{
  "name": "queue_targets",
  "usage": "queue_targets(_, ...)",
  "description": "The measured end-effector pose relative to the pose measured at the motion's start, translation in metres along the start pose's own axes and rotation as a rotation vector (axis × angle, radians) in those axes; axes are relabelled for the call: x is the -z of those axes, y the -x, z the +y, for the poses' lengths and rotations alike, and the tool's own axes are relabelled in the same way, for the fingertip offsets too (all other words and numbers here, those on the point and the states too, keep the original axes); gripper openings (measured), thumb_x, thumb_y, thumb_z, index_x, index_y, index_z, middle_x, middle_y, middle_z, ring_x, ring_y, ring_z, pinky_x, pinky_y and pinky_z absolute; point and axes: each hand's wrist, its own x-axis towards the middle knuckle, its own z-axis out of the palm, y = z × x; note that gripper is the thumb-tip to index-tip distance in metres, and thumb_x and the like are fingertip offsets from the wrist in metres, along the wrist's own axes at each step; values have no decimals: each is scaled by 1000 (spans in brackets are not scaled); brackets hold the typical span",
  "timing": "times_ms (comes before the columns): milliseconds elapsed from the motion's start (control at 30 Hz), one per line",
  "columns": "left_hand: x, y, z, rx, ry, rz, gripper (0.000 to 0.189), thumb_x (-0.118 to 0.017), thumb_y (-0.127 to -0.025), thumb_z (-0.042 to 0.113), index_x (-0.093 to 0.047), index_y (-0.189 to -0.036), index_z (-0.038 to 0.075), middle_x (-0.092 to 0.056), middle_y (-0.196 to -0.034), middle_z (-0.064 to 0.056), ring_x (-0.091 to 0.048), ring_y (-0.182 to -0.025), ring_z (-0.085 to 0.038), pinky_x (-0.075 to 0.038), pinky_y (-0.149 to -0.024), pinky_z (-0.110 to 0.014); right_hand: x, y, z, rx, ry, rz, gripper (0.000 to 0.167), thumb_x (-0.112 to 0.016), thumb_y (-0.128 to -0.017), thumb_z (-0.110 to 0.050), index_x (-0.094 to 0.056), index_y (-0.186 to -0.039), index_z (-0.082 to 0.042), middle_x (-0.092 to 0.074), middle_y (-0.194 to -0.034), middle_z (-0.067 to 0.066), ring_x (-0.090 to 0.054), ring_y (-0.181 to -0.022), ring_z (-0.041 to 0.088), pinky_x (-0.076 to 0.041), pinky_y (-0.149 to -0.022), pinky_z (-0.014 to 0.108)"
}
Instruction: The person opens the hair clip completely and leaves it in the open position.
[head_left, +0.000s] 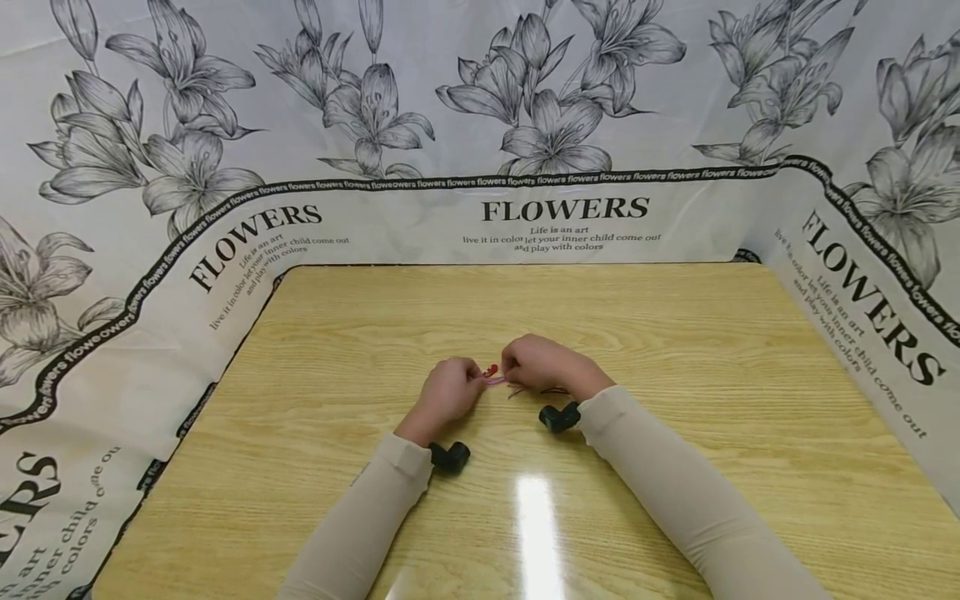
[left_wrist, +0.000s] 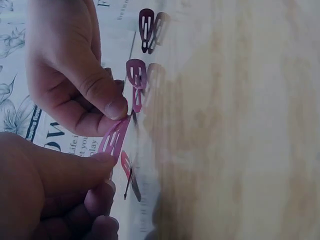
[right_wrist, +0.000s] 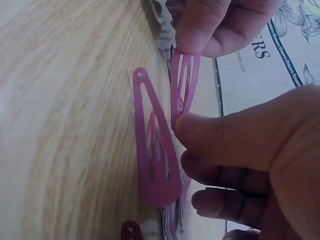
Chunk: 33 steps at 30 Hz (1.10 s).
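A pink snap hair clip [right_wrist: 185, 82] is stretched between both hands. My left hand [head_left: 450, 390] pinches its wide end between thumb and finger; my right hand [head_left: 545, 363] pinches the narrow end. In the left wrist view the held clip [left_wrist: 114, 139] slants upward, its long slots visible. A red clip [head_left: 491, 370] lies just beyond the fingertips in the head view. Below the right hand, in the right wrist view, a larger-looking purplish-pink clip [right_wrist: 159, 192] lies on the table, with more clips partly hidden behind it.
Past the right hand in the left wrist view are purple clips [left_wrist: 136, 70] and a dark maroon clip [left_wrist: 146, 25]. Black wrist cameras [head_left: 450, 457] sit at both cuffs. The wooden table [head_left: 645, 317] is bordered by a flower-print cloth [head_left: 405, 221].
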Motion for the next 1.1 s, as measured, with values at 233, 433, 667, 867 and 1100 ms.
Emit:
queue_targets(233, 3, -1, -1, -61, 73, -23, 12, -62, -93, 15, -68, -86, 7, -64, -80, -4, -52, -68, -14, -43, -62, -26, 1, 2, 5, 16, -16, 21, 16, -55, -93, -13, -70, -88, -14, -65, -81, -3, -55, -70, 12, -47, -69, 28)
queue_targets(433, 6, -2, -4, -35, 111, -51, 15, -59, -96, 21, -67, -88, 11, -63, -80, -2, -52, -67, -14, -43, -62, -28, 2, 5, 9, 27, -82, 41, 16, -56, -95, -18, -71, -90, -14, -67, -86, -3, -57, -74, 12, -49, -72, 31)
queue_targets(667, 8, -3, -4, 48, 174, -59, 19, -60, -96, 30, -67, -89, 14, -62, -80, -2, -52, -66, -16, -43, -60, -29, 1, 10, 14, 25, -157, 112, 16, -58, -97, -21, -72, -93, -15, -68, -88, -4, -57, -78, 12, -49, -77, 33)
queue_targets(867, 7, -5, -3, 72, 237, -44, 21, -62, -94, 31, -68, -88, 12, -64, -81, -6, -50, -64, -16, -41, -58, -28, -3, 15, 18, 1, -225, 203, 16, -62, -95, -24, -71, -92, -12, -67, -83, -2, -56, -75, 12, -46, -74, 32)
queue_targets(1100, 7, -9, -2, 106, 354, -49, 21, -62, -95, 32, -69, -92, 12, -66, -89, -8, -52, -70, -16, -43, -60, -28, -7, 26, 16, -15, -263, 323, 16, -63, -95, -29, -71, -90, -16, -68, -85, -1, -57, -75, 11, -46, -73, 32)
